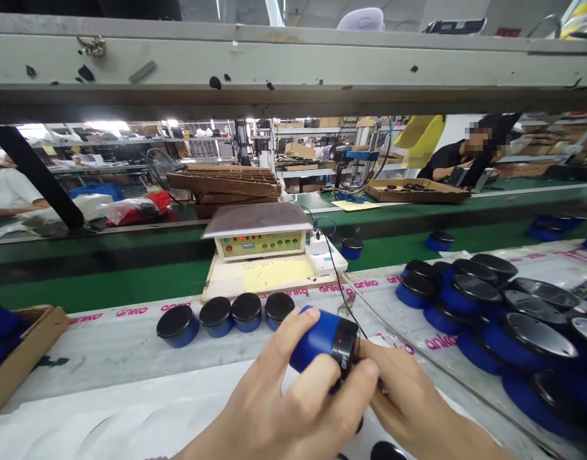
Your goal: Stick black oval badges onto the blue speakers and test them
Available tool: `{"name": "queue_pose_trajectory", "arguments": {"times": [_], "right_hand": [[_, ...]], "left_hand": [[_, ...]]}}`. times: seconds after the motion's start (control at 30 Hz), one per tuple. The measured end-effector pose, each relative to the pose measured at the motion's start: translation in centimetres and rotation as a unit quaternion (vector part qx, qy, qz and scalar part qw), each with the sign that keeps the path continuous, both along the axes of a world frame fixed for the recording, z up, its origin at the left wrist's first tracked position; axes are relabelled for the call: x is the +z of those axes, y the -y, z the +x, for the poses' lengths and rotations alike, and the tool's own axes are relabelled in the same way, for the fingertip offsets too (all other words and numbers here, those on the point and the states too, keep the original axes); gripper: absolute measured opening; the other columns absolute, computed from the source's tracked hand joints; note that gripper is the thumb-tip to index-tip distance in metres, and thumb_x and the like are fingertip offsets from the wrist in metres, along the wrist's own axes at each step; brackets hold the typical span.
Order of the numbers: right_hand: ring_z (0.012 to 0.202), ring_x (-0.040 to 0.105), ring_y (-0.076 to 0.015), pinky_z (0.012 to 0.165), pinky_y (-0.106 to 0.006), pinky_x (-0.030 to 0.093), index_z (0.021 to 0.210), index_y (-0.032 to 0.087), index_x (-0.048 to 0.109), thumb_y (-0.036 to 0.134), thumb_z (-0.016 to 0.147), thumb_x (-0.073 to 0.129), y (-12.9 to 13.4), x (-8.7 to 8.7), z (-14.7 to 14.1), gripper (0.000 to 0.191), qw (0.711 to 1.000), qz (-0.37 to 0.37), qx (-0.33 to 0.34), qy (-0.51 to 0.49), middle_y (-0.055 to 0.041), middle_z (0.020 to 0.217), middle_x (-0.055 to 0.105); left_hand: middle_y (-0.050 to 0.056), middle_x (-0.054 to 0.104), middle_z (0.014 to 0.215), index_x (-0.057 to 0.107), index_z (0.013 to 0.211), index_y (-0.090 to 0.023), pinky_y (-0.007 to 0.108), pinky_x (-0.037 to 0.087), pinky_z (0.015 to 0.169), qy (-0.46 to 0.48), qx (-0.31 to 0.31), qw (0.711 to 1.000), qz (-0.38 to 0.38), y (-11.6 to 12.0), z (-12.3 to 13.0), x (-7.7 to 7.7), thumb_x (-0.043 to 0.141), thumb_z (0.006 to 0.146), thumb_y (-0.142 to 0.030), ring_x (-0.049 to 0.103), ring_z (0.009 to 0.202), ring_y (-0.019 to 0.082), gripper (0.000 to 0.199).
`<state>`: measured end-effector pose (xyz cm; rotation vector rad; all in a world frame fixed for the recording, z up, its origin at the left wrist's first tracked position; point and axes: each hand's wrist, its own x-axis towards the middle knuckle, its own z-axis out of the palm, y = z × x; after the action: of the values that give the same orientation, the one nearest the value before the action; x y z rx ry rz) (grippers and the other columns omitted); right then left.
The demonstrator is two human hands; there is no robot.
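My left hand [284, 396] grips a short blue cylindrical device [317, 332] tilted on its side. Its black end band shows a small red dot and partly visible white lettering. Against that black end my right hand [413, 390] is closed, the fingers pressed together and partly hidden behind the device; what they hold cannot be made out. A thin black cable [344, 287] drops from a white plug [318, 243] to just behind the device. Several similar blue units with black tops, such as this one [246, 312], stand in a row beyond my left hand.
More blue units [470, 291] are piled at right. A control box [262, 239] with green buttons sits ahead, a cardboard box [29, 358] at left. A grey cable [442, 364] crosses the printed sheet. Overhead runs a shelf beam [293, 67]; a person [449, 160] sits across the line.
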<state>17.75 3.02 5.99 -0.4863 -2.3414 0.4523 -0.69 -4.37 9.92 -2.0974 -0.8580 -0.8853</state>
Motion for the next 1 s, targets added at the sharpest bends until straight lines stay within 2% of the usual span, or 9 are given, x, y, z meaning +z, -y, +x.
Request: {"name": "queue_pose_trajectory", "arguments": {"times": [0.17,0.4,0.5,0.6,0.67,0.73,0.83,0.9,1.0], "right_hand": [[0.056,0.055,-0.0147,0.049,-0.025,0.04,0.088,0.021,0.043,0.01,0.093,0.035,0.2,-0.4,-0.1,0.015,0.999,0.047,0.004,-0.02,-0.0006,0.069,0.057],[0.056,0.056,-0.0143,0.051,-0.024,0.043,0.089,0.021,0.046,0.01,0.093,0.037,0.3,0.3,-0.2,0.015,1.0,0.028,0.002,-0.012,0.0001,0.068,0.055],[0.053,0.054,-0.0137,0.049,-0.025,0.04,0.084,0.021,0.049,0.017,0.097,0.038,-0.1,-0.6,0.3,0.017,0.999,0.028,0.008,0.038,0.001,0.064,0.055],[0.047,0.051,-0.0127,0.046,-0.027,0.034,0.082,0.02,0.051,0.015,0.097,0.037,-0.8,-1.5,1.5,0.022,0.988,0.124,0.008,0.092,0.0019,0.06,0.054],[0.046,0.051,-0.0128,0.047,-0.028,0.031,0.085,0.018,0.054,0.018,0.097,0.04,-1.9,-1.1,2.6,0.019,0.969,0.223,-0.058,0.093,0.002,0.058,0.054],[0.043,0.05,-0.0136,0.047,-0.028,0.029,0.083,0.018,0.056,0.029,0.097,0.042,-3.9,0.3,3.3,0.023,0.941,0.26,-0.196,0.09,0.0018,0.053,0.054],[0.045,0.053,-0.0181,0.045,-0.029,0.027,0.081,0.017,0.057,0.043,0.098,0.033,-9.1,3.3,2.8,0.039,0.877,0.089,-0.432,0.188,-0.0018,0.051,0.054],[0.057,0.059,-0.0196,0.051,-0.028,0.036,0.094,0.014,0.058,0.039,0.1,0.028,-13.3,4.6,1.3,0.04,0.865,0.038,-0.455,0.208,-0.0063,0.064,0.061],[0.079,0.062,-0.0169,0.069,-0.033,0.051,0.109,0.013,0.057,0.04,0.095,0.049,-19.0,4.3,-1.6,0.031,0.859,-0.022,-0.456,0.23,-0.0076,0.1,0.063]], "left_hand": [[0.0,0.049,0.087,0.069,0.096,-0.016,0.044,0.051,0.103,-0.041,0.049,0.998,-0.005,0.2,0.4,0.5,0.059,0.083,-0.006,0.063,0.082,0.014,0.019],[0.005,0.045,0.1,0.064,0.104,-0.012,0.044,0.051,0.1,0.015,-0.003,0.999,-0.05,0.0,-0.6,0.3,0.051,0.082,0.0,0.06,0.089,0.015,0.029],[0.01,0.049,0.109,0.048,0.13,-0.013,0.039,0.056,0.091,0.069,0.012,0.976,-0.207,-0.4,-1.1,-0.4,0.054,0.084,-0.009,0.058,0.101,0.021,0.046],[0.014,0.049,0.125,0.03,0.141,-0.017,0.041,0.056,0.087,0.078,0.042,0.926,-0.368,-1.8,-2.1,-1.9,0.064,0.081,-0.024,0.055,0.113,0.028,0.069],[0.014,0.049,0.128,0.034,0.136,-0.019,0.046,0.052,0.092,0.122,0.077,0.916,-0.375,-3.3,-2.8,-2.8,0.065,0.08,-0.026,0.054,0.116,0.031,0.064],[0.013,0.048,0.129,0.037,0.132,-0.021,0.045,0.049,0.095,0.197,0.117,0.901,-0.367,-5.1,-3.1,-3.4,0.065,0.08,-0.027,0.054,0.117,0.03,0.059],[0.012,0.047,0.132,0.038,0.132,-0.022,0.043,0.047,0.097,0.217,0.111,0.873,-0.423,-7.4,-2.5,-3.9,0.067,0.079,-0.034,0.053,0.117,0.028,0.062],[0.012,0.049,0.131,0.042,0.131,-0.02,0.047,0.043,0.1,0.194,0.105,0.862,-0.457,-8.8,-1.7,-4.5,0.07,0.077,-0.032,0.051,0.118,0.031,0.062],[0.016,0.055,0.124,0.051,0.125,-0.015,0.055,0.039,0.1,0.198,0.12,0.849,-0.476,-10.2,-1.4,-5.6,0.074,0.072,-0.025,0.051,0.117,0.037,0.059]]}}
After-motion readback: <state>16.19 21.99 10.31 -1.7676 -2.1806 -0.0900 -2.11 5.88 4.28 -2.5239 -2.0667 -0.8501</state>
